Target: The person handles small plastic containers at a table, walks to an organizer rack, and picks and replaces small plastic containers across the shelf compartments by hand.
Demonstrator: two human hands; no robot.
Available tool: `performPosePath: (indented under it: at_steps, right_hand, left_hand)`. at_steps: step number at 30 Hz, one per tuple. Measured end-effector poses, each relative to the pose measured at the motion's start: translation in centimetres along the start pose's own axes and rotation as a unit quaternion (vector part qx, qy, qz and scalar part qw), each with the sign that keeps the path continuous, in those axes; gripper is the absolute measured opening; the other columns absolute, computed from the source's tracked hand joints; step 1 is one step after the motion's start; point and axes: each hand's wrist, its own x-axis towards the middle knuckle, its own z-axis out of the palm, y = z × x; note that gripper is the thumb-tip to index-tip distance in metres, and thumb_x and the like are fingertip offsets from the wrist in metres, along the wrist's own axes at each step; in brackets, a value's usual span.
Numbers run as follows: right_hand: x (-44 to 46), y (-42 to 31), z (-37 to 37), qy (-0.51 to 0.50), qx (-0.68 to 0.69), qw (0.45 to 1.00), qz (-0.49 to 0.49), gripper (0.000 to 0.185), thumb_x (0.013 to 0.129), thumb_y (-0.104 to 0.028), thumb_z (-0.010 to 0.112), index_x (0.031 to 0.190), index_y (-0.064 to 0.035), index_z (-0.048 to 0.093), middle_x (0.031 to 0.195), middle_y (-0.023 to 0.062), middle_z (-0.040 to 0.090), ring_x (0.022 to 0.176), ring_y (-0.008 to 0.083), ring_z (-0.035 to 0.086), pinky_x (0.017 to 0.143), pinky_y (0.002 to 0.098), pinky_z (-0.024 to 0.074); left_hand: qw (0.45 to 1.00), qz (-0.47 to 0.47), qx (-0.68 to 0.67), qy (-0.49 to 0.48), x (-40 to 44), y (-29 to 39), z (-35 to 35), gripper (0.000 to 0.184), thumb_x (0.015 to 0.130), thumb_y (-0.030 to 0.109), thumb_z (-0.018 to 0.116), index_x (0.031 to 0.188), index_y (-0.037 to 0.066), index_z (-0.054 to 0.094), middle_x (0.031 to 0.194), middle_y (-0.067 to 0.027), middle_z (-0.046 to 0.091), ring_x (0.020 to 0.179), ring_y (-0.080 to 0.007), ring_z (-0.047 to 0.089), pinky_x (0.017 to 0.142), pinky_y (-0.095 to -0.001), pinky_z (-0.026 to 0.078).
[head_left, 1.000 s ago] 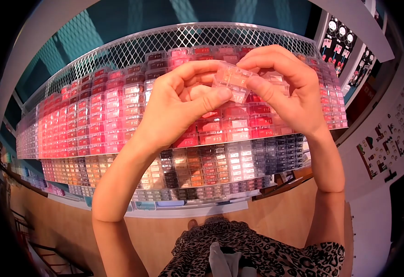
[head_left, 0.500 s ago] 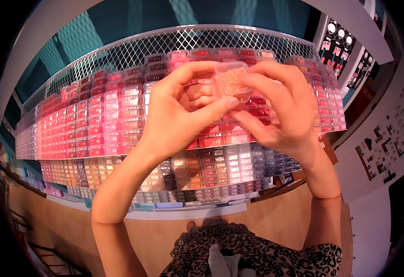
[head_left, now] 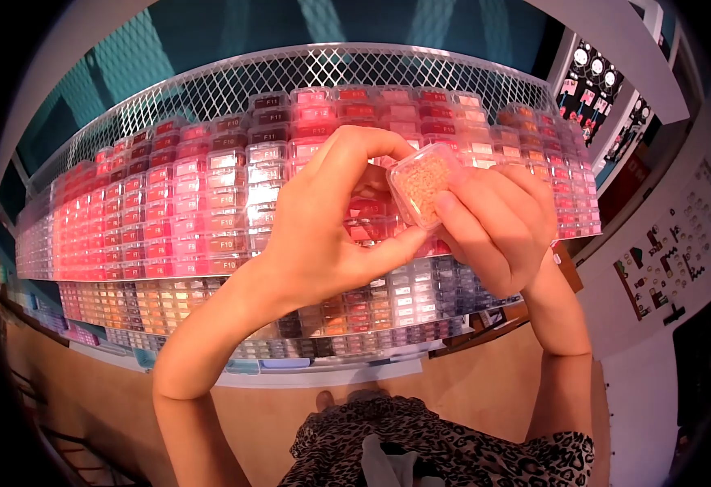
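A small clear plastic box of beads (head_left: 420,187), filled with tiny peach-orange beads, is held up between both hands above the rack. My left hand (head_left: 339,211) curves in a C around its left side, index fingertip at the upper corner and thumb tip at the lower one. From the right, my right hand (head_left: 497,215) grips the box with bent fingers over its right part, which hides that side. Behind the hands stand stacked, labelled clear boxes (head_left: 227,203) in pinks, reds and dark reds.
White metal mesh (head_left: 339,65) rises behind the stacks. Lower tiers carry boxes in orange, brown, white and blue (head_left: 404,300). At the right, a pale panel (head_left: 656,268) bears small pixel-like pieces. Wooden floor (head_left: 290,414) lies below.
The box has moved slightly right and down and turned, its bead-filled face now tilted toward me. My right-hand fingers have closed round its right side; my left hand has shifted right and down.
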Motion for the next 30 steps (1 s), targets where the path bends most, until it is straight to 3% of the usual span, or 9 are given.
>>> performPosePath:
  at_steps: [7, 12, 15, 16, 21, 24, 30]
  right_hand:
    - [-0.3, -0.5, -1.1, -0.026, 0.025, 0.999, 0.020, 0.019, 0.086, -0.015, 0.066, 0.102, -0.0072, 0.072, 0.106, 0.0067, 0.071, 0.090, 0.0205, 0.068, 0.076, 0.0356, 0.0545]
    - [-0.4, 1.4, -3.0, -0.076, 0.057, 0.990, 0.101, 0.029, 0.070, -0.012, 0.077, 0.098, -0.0061, 0.072, 0.102, 0.0073, 0.073, 0.092, 0.0235, 0.069, 0.078, 0.0333, 0.0538]
    - [-1.9, 4.5, -2.0, 0.060, 0.026, 0.977, 0.203, 0.049, 0.067, 0.001, 0.079, 0.114, -0.0007, 0.067, 0.113, 0.0148, 0.070, 0.099, 0.0283, 0.068, 0.082, 0.0364, 0.0553]
    - [-2.1, 5.7, -2.5, 0.023, 0.027, 0.977, 0.211, 0.056, 0.068, 0.005, 0.079, 0.121, 0.0023, 0.063, 0.115, 0.0153, 0.069, 0.100, 0.0266, 0.068, 0.085, 0.0355, 0.0553]
    - [-3.2, 8.3, -3.0, 0.099, 0.054, 0.962, 0.248, 0.048, 0.073, 0.004, 0.079, 0.118, 0.0037, 0.064, 0.114, 0.0125, 0.069, 0.098, 0.0228, 0.067, 0.087, 0.0317, 0.0543]
    - [-4.0, 9.6, -3.0, -0.024, 0.050, 0.954, 0.294, 0.044, 0.075, 0.000, 0.081, 0.117, 0.0012, 0.065, 0.110, 0.0111, 0.070, 0.096, 0.0215, 0.068, 0.088, 0.0329, 0.0548]
    - [-4.3, 11.0, -2.4, -0.126, 0.122, 0.919, 0.354, 0.046, 0.078, -0.003, 0.075, 0.122, 0.0028, 0.066, 0.111, 0.0132, 0.070, 0.102, 0.0227, 0.070, 0.091, 0.0330, 0.0553]
  left_hand:
    - [0.999, 0.020, 0.043, -0.019, -0.2, 0.6, 0.1, 0.065, 0.078, 0.000, 0.086, 0.132, -0.003, 0.051, 0.127, -0.0127, 0.060, 0.109, -0.0190, 0.069, 0.091, -0.0313, 0.061]
    - [0.998, 0.026, 0.038, -0.039, -0.1, 0.3, 0.1, 0.076, 0.076, 0.007, 0.092, 0.137, -0.003, 0.050, 0.127, -0.0138, 0.063, 0.101, -0.0199, 0.072, 0.086, -0.0313, 0.062]
    - [0.996, 0.053, 0.063, -0.029, -0.1, 0.0, 0.2, 0.074, 0.077, 0.006, 0.091, 0.138, -0.003, 0.050, 0.126, -0.0147, 0.064, 0.100, -0.0206, 0.073, 0.085, -0.0314, 0.062]
    - [0.996, 0.056, 0.068, -0.028, -0.2, 0.0, 0.2, 0.073, 0.076, 0.006, 0.091, 0.137, -0.003, 0.052, 0.125, -0.0149, 0.065, 0.099, -0.0208, 0.073, 0.084, -0.0314, 0.062]
    - [0.994, 0.072, 0.086, -0.018, -0.2, 0.2, 0.3, 0.065, 0.076, 0.005, 0.090, 0.131, -0.004, 0.057, 0.119, -0.0150, 0.067, 0.096, -0.0212, 0.074, 0.083, -0.0310, 0.061]
    - [0.991, 0.085, 0.098, -0.017, 0.0, 0.4, 0.3, 0.060, 0.076, 0.003, 0.089, 0.129, -0.003, 0.060, 0.114, -0.0139, 0.069, 0.093, -0.0206, 0.075, 0.084, -0.0307, 0.060]
    - [0.992, 0.070, 0.104, -0.017, -0.1, 0.5, 0.4, 0.054, 0.078, 0.000, 0.087, 0.126, -0.003, 0.062, 0.110, -0.0133, 0.070, 0.093, -0.0204, 0.075, 0.084, -0.0305, 0.060]
